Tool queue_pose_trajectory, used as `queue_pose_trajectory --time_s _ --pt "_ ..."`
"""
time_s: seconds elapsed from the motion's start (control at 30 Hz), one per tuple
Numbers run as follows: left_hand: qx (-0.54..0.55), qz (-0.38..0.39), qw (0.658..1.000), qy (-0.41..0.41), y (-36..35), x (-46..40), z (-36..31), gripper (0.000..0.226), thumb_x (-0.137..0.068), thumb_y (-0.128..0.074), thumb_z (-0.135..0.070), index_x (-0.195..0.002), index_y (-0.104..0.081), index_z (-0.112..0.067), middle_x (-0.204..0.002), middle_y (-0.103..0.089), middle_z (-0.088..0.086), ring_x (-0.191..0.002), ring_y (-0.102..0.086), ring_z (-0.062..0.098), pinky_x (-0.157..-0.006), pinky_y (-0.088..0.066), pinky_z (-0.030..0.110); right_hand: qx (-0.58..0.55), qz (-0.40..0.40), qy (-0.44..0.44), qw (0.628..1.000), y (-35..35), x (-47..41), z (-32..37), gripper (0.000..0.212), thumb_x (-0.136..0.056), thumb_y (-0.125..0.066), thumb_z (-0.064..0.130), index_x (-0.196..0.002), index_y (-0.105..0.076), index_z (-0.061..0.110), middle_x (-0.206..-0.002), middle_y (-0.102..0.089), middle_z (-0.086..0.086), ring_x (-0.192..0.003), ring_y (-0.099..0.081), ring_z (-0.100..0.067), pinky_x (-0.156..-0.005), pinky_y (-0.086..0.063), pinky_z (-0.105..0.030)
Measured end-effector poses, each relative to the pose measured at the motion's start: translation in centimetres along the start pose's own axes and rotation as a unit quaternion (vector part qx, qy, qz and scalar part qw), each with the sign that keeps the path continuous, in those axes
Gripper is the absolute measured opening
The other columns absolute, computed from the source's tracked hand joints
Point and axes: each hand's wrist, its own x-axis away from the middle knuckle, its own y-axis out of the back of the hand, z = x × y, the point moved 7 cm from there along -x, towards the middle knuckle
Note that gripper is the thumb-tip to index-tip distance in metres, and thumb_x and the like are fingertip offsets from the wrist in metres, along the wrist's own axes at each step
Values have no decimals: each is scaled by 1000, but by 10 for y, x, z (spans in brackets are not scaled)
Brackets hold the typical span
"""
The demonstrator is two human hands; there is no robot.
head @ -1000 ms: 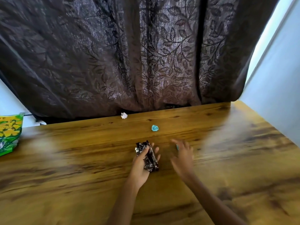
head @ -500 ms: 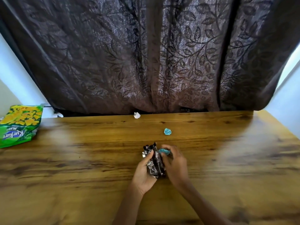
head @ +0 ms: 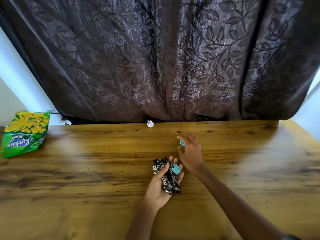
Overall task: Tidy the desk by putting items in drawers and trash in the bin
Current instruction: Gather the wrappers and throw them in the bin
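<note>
Two scraps now sit in the left hand (head: 161,185): the foil wrapper (head: 165,177) and a blue wad (head: 176,168) just passed over. Collection is progressing. Chip bag (head: 24,134) and white wad (head: 150,123) remain on the desk (head: 86,170). Right hand (head: 190,151), fingers spread, has reached a second blue wad (head: 181,142); grip not yet evident.

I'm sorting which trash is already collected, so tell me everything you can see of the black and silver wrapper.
The black and silver wrapper is a crumpled, shiny, foil-like packet, dark with pale printed markings too small to read. It lies lengthwise across the upturned palm of the left hand, just above the wooden desk, with the thumb pressing on its upper end. A small crumpled blue scrap rests against its right side on the same fingers. Its lower end juts past the palm.
</note>
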Motion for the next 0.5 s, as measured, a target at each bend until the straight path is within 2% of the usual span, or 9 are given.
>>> queue_pose_trajectory --time_s 0.1,0.2,0.27,0.37,0.43,0.5 --pt "-6 -11 1000 5 -1 1 0 43 -70 -77 -6 -113 -68 -6 -122 -63 12 -108 -64 30 -92 -53 45 36 93 23 995 -19 -6 -15 41 -93 -46 6 -132 -49 15 -142 -43 -3 -134 -33 -22 -112 -28 -36" --pt "-11 -22 1000 6 -1 1 0 40 -82 -68 -7 -121 -63 -7 -128 -60 13 -111 -62 31 -95 -50 45 75 76 77 991 -18 8 -11 35 -91 -48 -1 -122 -59 10 -133 -54 -8 -127 -43 -23 -108 -31 -32" --pt "-21 -31 999 1 -1 1 0 35 -91 -55 -11 -126 -59 -7 -130 -59 12 -114 -60 29 -98 -48 44 7 48 68 996 -10 19 -6 30 -90 -51 -2 -114 -64 9 -121 -61 -8 -116 -53 -22 -99 -37 -23" --pt "-23 -37 999 -1 -1 0 -1 34 -93 -50 -12 -125 -57 -5 -125 -61 13 -110 -61 26 -100 -46 44 -135 15 -23 990 2 39 -4 24 -93 -52 8 -112 -64 16 -108 -64 2 -92 -61 -6 -77 -42 -7" --pt "-28 -45 999 -4 2 0 -1 34 -92 -51 -13 -123 -59 -4 -120 -63 14 -107 -62 25 -99 -46 42 -214 4 -61 975 6 55 -1 22 -94 -52 15 -113 -62 21 -101 -67 6 -73 -65 -4 -63 -51 -14" --pt "-53 -55 997 -5 4 0 -2 32 -90 -53 -14 -120 -60 -4 -117 -64 15 -105 -62 25 -96 -46 40 -233 -16 -44 971 11 66 7 22 -95 -52 18 -114 -61 23 -102 -67 10 -66 -66 -8 -60 -54 -22"
